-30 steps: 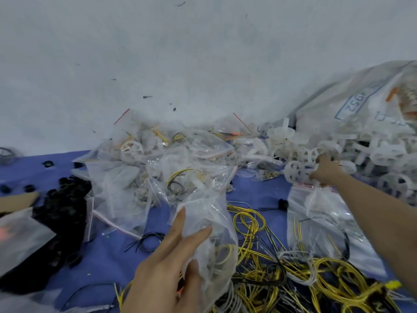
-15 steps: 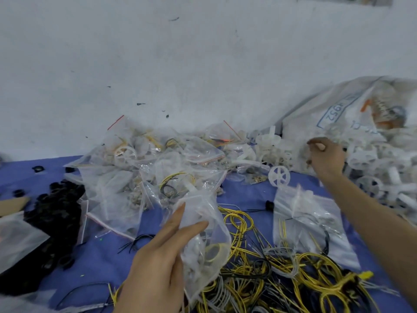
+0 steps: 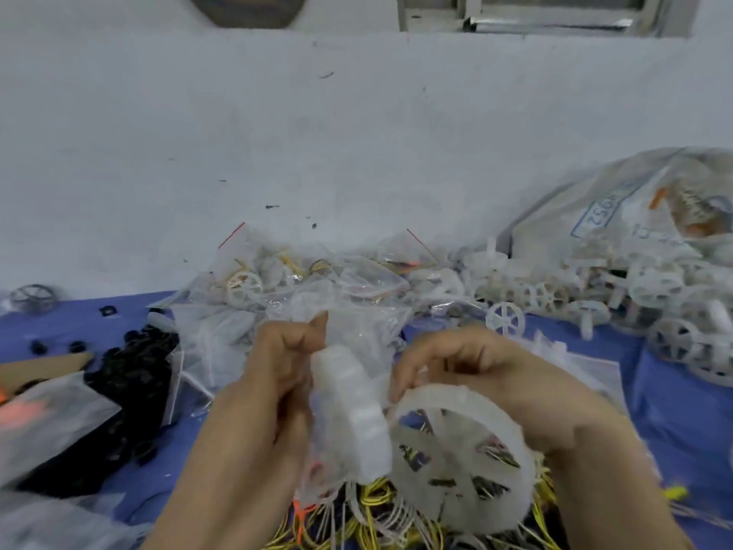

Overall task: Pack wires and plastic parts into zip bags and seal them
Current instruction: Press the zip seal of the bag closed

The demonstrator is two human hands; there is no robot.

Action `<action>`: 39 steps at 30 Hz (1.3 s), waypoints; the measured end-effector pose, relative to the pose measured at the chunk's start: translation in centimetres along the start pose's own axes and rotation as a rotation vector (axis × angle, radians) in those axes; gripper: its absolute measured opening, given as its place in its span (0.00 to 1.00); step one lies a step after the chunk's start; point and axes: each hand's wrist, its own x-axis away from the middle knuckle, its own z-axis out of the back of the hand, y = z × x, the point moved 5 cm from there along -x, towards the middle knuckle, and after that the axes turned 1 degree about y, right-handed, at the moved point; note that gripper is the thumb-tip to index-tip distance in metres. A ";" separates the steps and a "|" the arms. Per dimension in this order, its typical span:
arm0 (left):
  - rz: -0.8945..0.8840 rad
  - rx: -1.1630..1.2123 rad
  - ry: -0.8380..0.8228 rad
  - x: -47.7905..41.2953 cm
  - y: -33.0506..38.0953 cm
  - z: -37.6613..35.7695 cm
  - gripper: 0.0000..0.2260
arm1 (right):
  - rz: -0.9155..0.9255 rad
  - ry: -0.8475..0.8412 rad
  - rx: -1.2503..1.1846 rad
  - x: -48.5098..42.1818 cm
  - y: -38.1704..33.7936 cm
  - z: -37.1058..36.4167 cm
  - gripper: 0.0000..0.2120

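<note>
Loading step | left hand pinched clear plastic zip bag | right hand gripped white spoked plastic wheel | likely needed: mouth spread wide, wheel fed edge-first.

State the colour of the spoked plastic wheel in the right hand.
Translucent white; the spoked plastic wheel shows best in the head view.

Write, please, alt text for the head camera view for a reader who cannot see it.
Two bare hands at centre: the left hand grips a clear zip bag, the right hand holds a white spoked wheel beside it. Yellow wires lie beneath on a blue cloth; white wheels pile at right.
</note>
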 end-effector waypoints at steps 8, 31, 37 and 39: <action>-0.265 -0.599 -0.186 -0.2 0.6 -1.5 0.25 | -0.290 0.297 0.061 -1.4 2.5 -0.7 0.10; -0.368 -0.981 -0.210 1.0 0.1 -3.3 0.27 | -0.246 0.576 0.165 -1.6 1.4 -0.5 0.12; -0.369 -0.867 -0.136 0.7 -0.4 -2.3 0.26 | -0.159 0.600 0.572 -2.9 1.1 -2.5 0.17; -0.388 -0.781 -0.154 1.0 -0.6 -2.4 0.21 | -0.181 0.494 0.612 -3.3 1.4 -3.7 0.16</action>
